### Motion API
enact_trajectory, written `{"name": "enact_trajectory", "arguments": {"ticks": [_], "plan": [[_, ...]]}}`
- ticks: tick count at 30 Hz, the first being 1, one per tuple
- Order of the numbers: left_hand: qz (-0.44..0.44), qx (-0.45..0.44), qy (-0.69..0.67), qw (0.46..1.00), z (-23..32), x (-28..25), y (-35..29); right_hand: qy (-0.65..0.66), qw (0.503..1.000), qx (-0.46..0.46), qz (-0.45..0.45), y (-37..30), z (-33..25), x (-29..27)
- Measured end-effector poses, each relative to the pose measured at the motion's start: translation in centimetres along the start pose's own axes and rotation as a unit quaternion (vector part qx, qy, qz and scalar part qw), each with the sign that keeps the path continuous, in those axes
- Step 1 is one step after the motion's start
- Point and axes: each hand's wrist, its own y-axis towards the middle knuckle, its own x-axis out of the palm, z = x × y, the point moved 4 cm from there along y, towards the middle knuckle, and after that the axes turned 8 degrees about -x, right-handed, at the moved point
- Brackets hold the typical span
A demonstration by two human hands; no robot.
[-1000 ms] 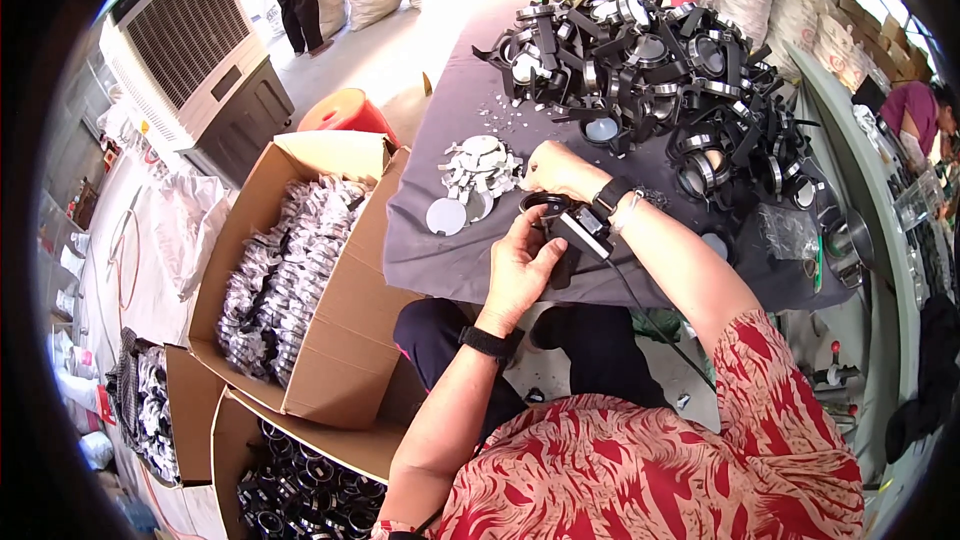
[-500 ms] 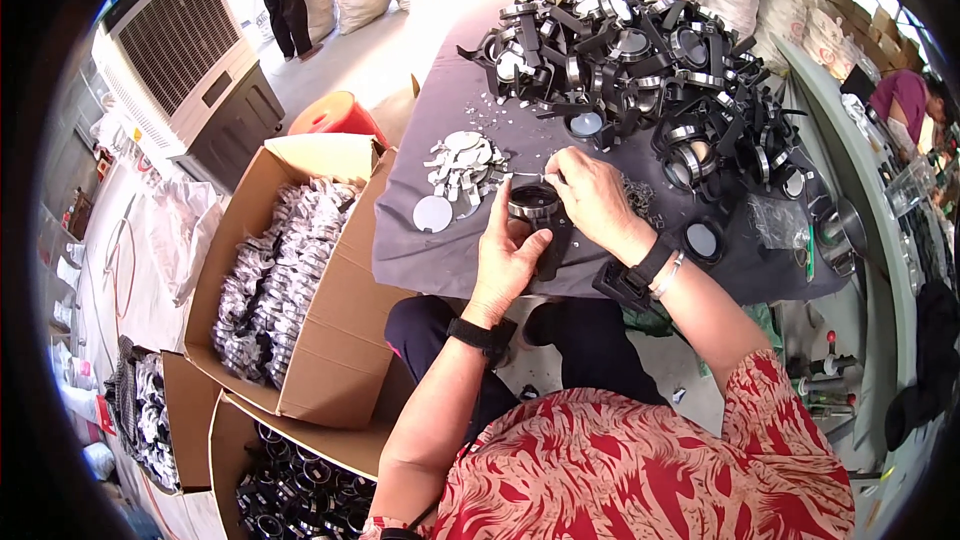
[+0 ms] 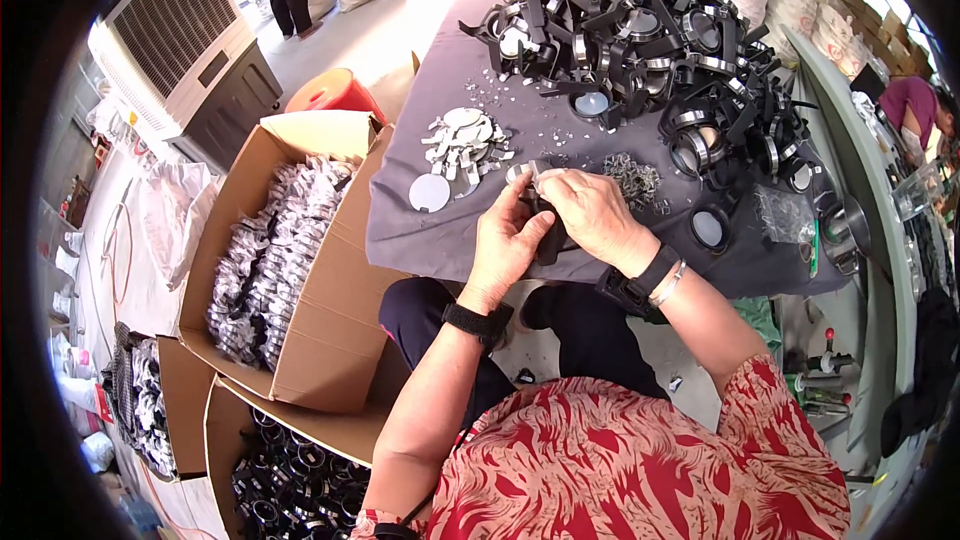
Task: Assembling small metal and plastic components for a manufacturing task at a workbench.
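My left hand [image 3: 506,248] is closed around a black watch [image 3: 548,238] with a round case and a strap, held above the near edge of the cloth-covered table. Most of the watch is hidden by my fingers. My right hand [image 3: 598,212] is closed at the top of it, its fingertips meeting those of my left. A small pale, shiny piece [image 3: 530,172] shows at the fingertips; what exactly my right fingers pinch is hidden. Just beyond lie a heap of pale grey discs with tabs [image 3: 465,145], a single disc [image 3: 429,193] and a pile of tiny metal bits [image 3: 632,180].
A large heap of similar black watches [image 3: 640,50] covers the table's far side. One round-cased piece [image 3: 709,228] and a clear plastic bag [image 3: 784,214] lie at the right. Cardboard boxes [image 3: 330,310] of wrapped pieces and black rings stand left, near an air cooler [image 3: 180,40].
My right hand has closed in over the watch's round case, which showed open before. The thin bright piece between my hands no longer shows as a line. The view has shifted slightly.
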Motion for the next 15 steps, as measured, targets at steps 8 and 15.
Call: {"name": "enact_trajectory", "arguments": {"ticks": [8, 15], "plan": [[-0.025, 0.002, 0.003, 1.0, 0.8, 0.9, 0.2, 0.084, 0.994, 0.068, -0.011, -0.6, 0.9, -0.1], [0.013, -0.025, -0.049, 0.998, 0.6, 0.1, 0.3, 0.064, 0.996, 0.057, 0.015, -0.6, 0.0, 0.5]]}}
